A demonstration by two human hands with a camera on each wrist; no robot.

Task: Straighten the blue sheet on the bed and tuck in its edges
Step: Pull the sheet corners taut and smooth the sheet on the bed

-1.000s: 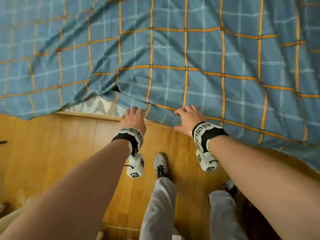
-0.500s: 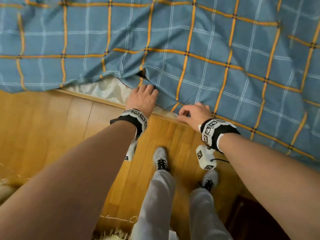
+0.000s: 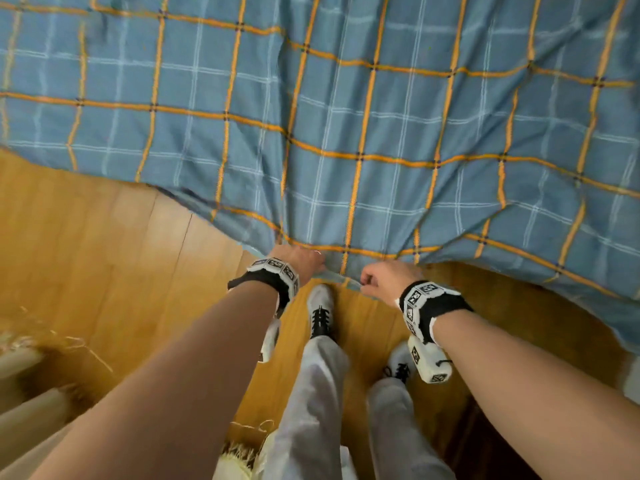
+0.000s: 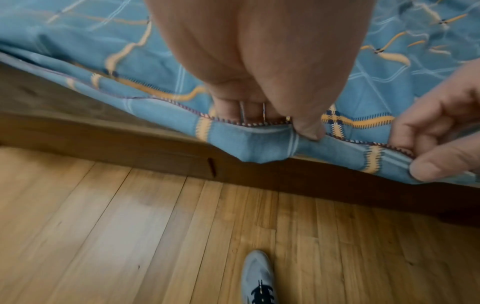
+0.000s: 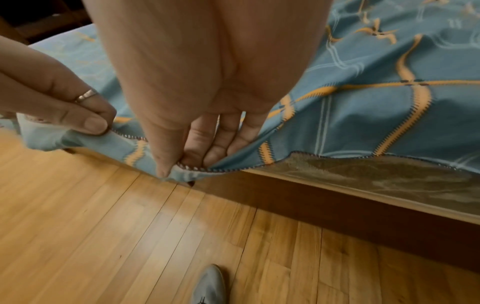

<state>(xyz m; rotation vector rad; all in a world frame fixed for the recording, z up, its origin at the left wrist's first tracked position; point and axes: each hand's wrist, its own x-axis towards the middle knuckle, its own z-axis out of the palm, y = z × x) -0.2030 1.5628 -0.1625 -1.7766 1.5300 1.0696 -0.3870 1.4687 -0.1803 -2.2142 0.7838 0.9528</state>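
Note:
The blue sheet (image 3: 346,126) with orange and white checks covers the bed and fills the upper head view. Its hem hangs past the bed's near side, drawn out into a point over the floor. My left hand (image 3: 298,261) pinches the hem (image 4: 262,139) between thumb and curled fingers. Just to its right, my right hand (image 3: 388,282) pinches the same hem (image 5: 192,170) the same way. Folds fan out across the sheet from both grips. In the right wrist view a strip of patterned mattress (image 5: 363,174) shows under the lifted edge.
The dark wooden bed frame (image 4: 130,144) runs along the wooden floor (image 3: 104,254). My feet in grey shoes (image 3: 322,313) stand close to the frame. A fringed rug (image 3: 239,459) lies at the bottom, and pale fabric (image 3: 24,393) lies at the lower left.
Both hands went from resting on the sheet's edge to pinching its hem. They pulled it toward me, so the sheet covers the mattress strip that showed at the left.

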